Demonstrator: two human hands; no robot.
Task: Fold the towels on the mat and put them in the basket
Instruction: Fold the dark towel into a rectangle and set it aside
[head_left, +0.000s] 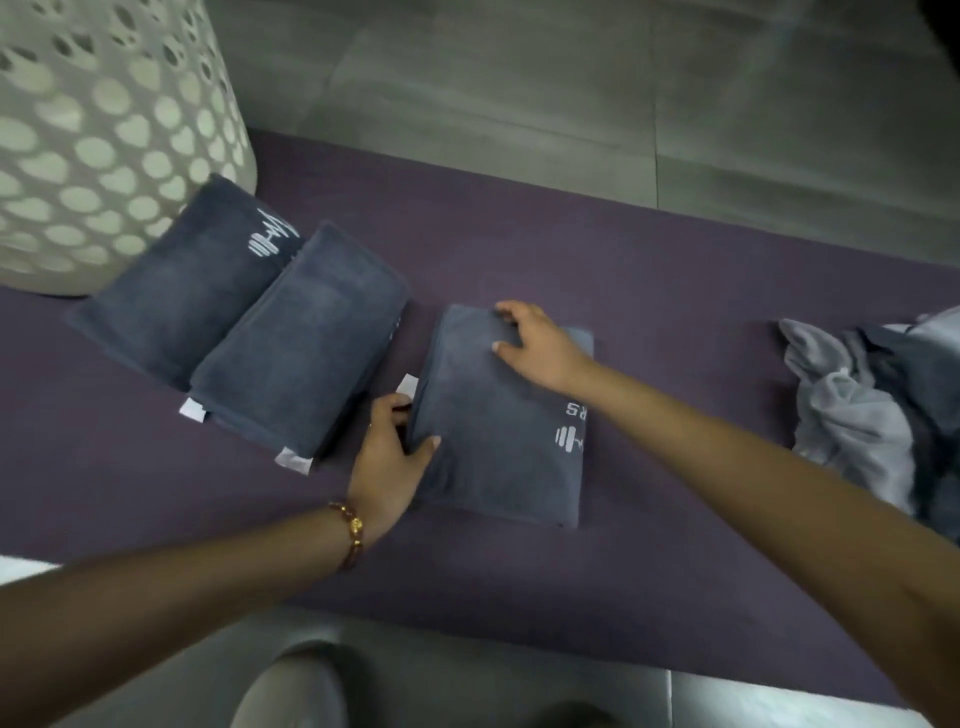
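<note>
A folded dark grey towel (498, 421) with a white dumbbell logo lies in the middle of the purple mat (649, 291). My left hand (389, 457) grips its left edge, thumb on top and fingers tucked under. My right hand (535, 343) rests on its far corner with fingers spread. Two more folded grey towels (301, 338) (182, 291) lie side by side to the left, against the white perforated basket (104, 145). A heap of unfolded grey towels (872, 410) sits at the mat's right end.
Grey floor tiles (571, 78) surround the mat. My knee (291, 696) shows at the bottom edge. White tags stick out from the folded towels.
</note>
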